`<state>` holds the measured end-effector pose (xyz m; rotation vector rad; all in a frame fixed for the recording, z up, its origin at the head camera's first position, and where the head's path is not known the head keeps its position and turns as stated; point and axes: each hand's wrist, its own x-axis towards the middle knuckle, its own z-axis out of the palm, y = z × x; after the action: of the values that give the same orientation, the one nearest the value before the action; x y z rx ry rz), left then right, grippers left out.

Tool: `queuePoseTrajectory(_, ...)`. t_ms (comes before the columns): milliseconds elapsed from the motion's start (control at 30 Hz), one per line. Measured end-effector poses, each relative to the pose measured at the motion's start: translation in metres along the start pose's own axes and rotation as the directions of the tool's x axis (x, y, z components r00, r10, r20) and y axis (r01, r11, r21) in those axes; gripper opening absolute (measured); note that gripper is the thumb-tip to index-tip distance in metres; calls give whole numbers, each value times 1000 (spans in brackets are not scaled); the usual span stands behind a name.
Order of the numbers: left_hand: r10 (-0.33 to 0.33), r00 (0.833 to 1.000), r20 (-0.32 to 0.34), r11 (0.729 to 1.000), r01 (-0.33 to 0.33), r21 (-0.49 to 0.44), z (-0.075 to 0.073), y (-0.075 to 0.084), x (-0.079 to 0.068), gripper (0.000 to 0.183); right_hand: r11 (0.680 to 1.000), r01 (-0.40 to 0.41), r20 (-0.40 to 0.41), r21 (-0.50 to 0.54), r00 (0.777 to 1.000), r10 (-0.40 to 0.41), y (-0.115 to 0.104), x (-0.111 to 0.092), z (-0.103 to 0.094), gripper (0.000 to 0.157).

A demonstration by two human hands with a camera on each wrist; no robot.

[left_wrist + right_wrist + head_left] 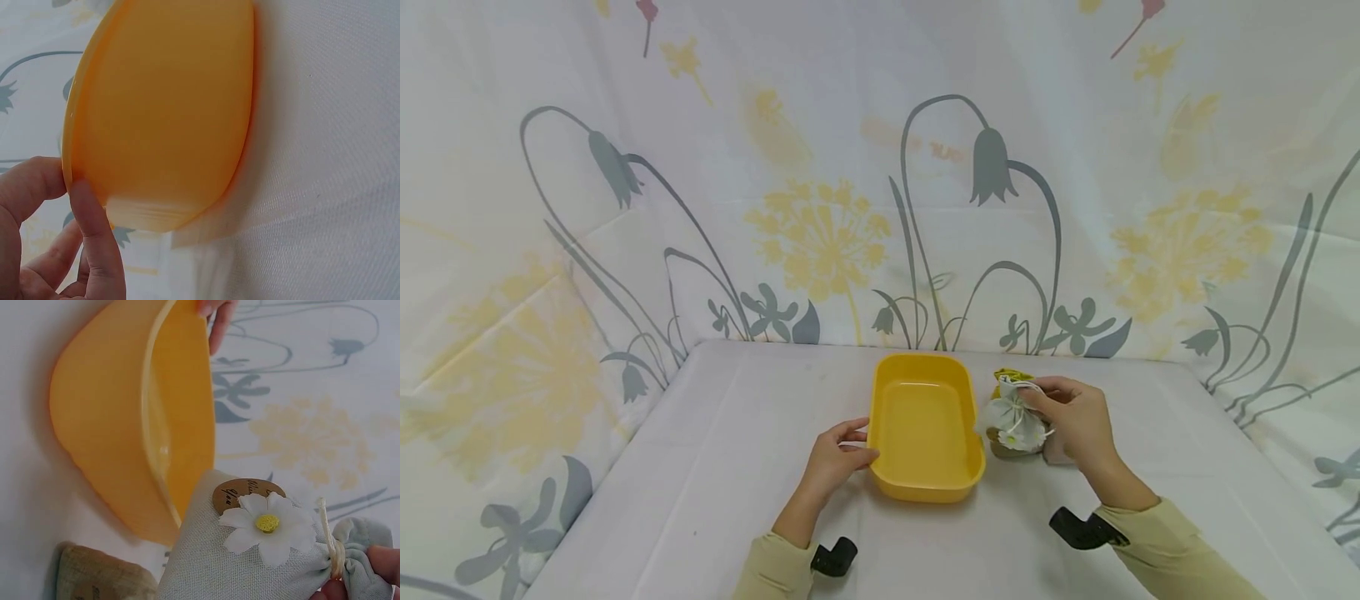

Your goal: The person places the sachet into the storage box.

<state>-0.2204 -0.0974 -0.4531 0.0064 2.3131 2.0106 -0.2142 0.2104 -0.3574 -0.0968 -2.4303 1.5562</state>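
A yellow plastic tub (925,493) stands on the white table with nothing inside. My left hand (833,458) pinches its left rim, thumb on one side and fingers on the other in the left wrist view. In my right hand (1078,417) is a pale cloth drawstring sachet (212,562), gripped at its tied neck just right of the tub. It carries a white fabric daisy (267,524) and a brown oval tag (228,494). The sachet overlaps the tub's rim in the right wrist view.
Beside the tub lies a brown cloth sachet (103,575). A yellow-green gathered cloth (1011,374) shows behind the pale sachet, and a pinkish-grey one (1057,452) is partly hidden under the right hand. A flower-printed curtain (820,242) hangs along the table's back.
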Motion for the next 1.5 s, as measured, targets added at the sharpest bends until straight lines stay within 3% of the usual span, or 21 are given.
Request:
queuePoseTrajectory(533,-21,1000,-6,1000,21,4,1,-2,2,53,993,6,113,116,993,-20,-14,18,28,35)
queuePoseTrajectory(733,-23,1000,-7,1000,23,3,0,-1,2,55,995,33,139,89,989,-45,-16,27,40,30)
queuePoseTrajectory(1133,-27,1000,-7,1000,27,-4,1,-3,1,55,996,-17,227,84,974,-2,-21,49,61,32)
queuePoseTrajectory(1500,-26,1000,-5,1000,25,-11,0,-2,1,55,988,-41,310,147,951,-6,-23,70,82,28)
